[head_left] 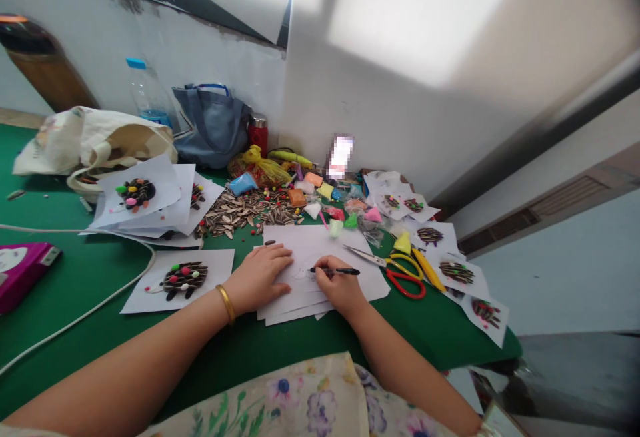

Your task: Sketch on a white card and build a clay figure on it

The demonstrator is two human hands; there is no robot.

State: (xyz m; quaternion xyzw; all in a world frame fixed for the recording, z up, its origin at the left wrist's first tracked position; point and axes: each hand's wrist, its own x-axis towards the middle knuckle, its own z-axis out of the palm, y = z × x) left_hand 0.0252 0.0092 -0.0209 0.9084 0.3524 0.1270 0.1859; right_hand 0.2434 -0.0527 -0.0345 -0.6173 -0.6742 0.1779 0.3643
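Observation:
My right hand [340, 285] grips a black pen [349, 271], its tip down on a white sheet of paper [285, 290]. Faint outline lines show on the sheet around the tip. Flat on the left part of the same sheet rests my left hand [263, 277], fingers stretched out and holding nothing. A single dark seed [271, 242] lies near the sheet's top left. Just right of the sheet are scissors [400, 267] with yellow and red handles, their blades over the paper. To the left lies a paper with a seed hedgehog [185, 279] dotted with coloured balls.
Behind the sheet spreads a pile of striped sunflower seeds [240, 212], beside coloured clay packets [297, 197]. Finished hedgehog sheets [457, 270] line the right edge; more are stacked at left [145, 213]. A white cable [115, 303] crosses the green table [90, 343]. Bags stand against the wall.

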